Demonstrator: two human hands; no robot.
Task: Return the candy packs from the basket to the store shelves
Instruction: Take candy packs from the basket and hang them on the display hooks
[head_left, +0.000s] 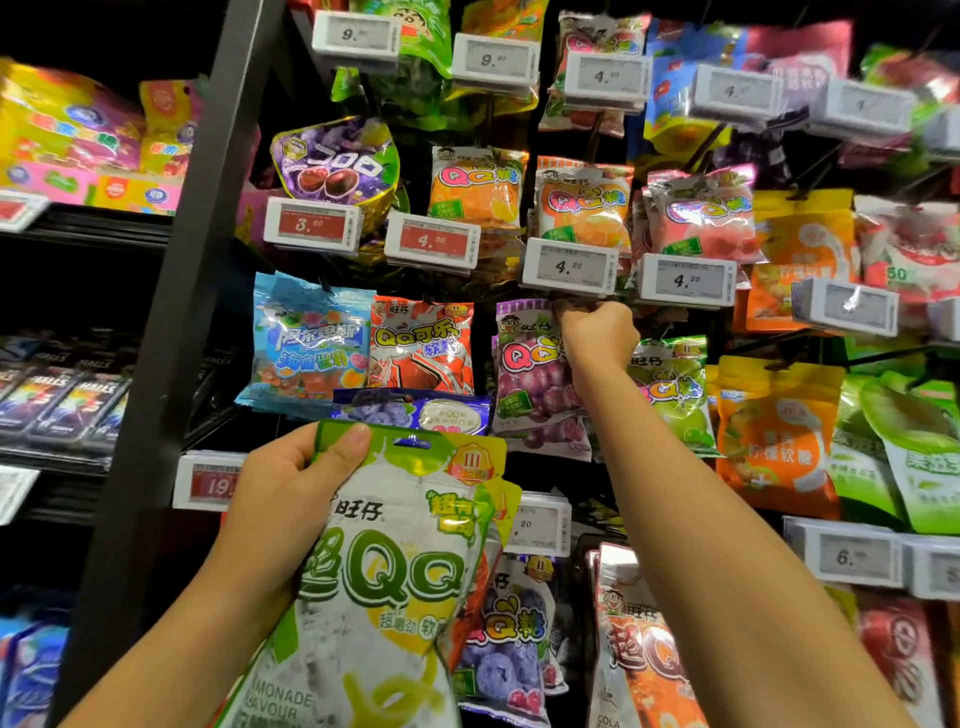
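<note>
We face a dark shelving rack (171, 291) that fills the frame, its pegs hung with candy packs and white price tags (570, 266). Lowest and nearest, at bottom centre, is the biggest item in play: a green-and-white lemonade candy pack (374, 587), long axis running up and slightly right, hang-hole at its top edge. Our left hand (280, 493) grips its upper left corner, thumb curled over the front, with what looks like a second pack tucked behind (only a yellow edge shows). The basket is out of view.

Up at centre frame, our right hand (597, 332) is curled closed at the top of a purple grape pack (530, 374), just under a price tag; whether it pinches the pack's header or the peg itself, we cannot tell.

The lemonade pack lies well below and left of that hand. We judge the hang-hole must rise to meet a peg, and the left hand is nearer for that.
</note>
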